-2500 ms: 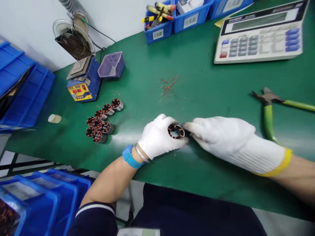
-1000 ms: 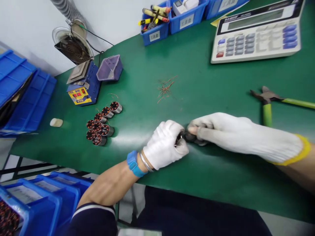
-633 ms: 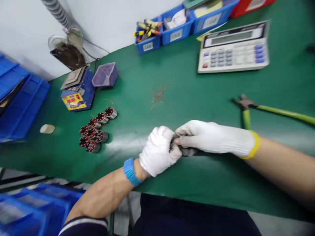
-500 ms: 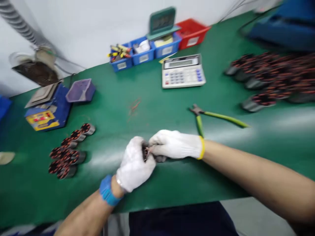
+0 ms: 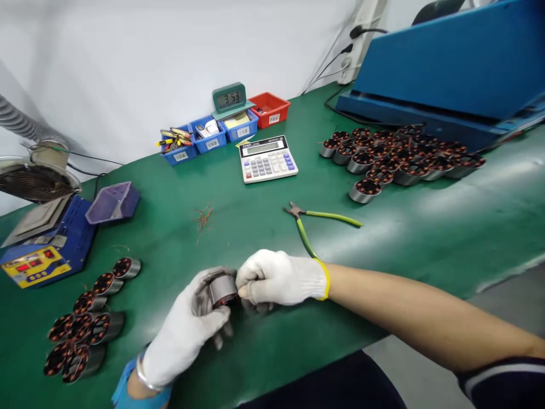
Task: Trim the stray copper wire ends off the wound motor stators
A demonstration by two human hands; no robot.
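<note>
Head view: at the worktop's left edge sits a blue soldering station (image 5: 38, 255), and a cluster of wound stators (image 5: 83, 326) lies by the near left corner. Right of them, close to the near edge, the gloved left hand (image 5: 183, 335) is closed around a stator (image 5: 222, 289), fingers wrapped over its grey metal wall. It lies at that hand's fingertips, its axis apparently running from hand to hand, though the gloves hide both ends. The gloved right hand (image 5: 279, 278) meets it from the right, thumb and forefinger pinched onto its right end. Green-handled cutters (image 5: 317, 221) lie just behind that hand, and a larger batch of stators (image 5: 392, 159) lies towards the far right corner.
</note>
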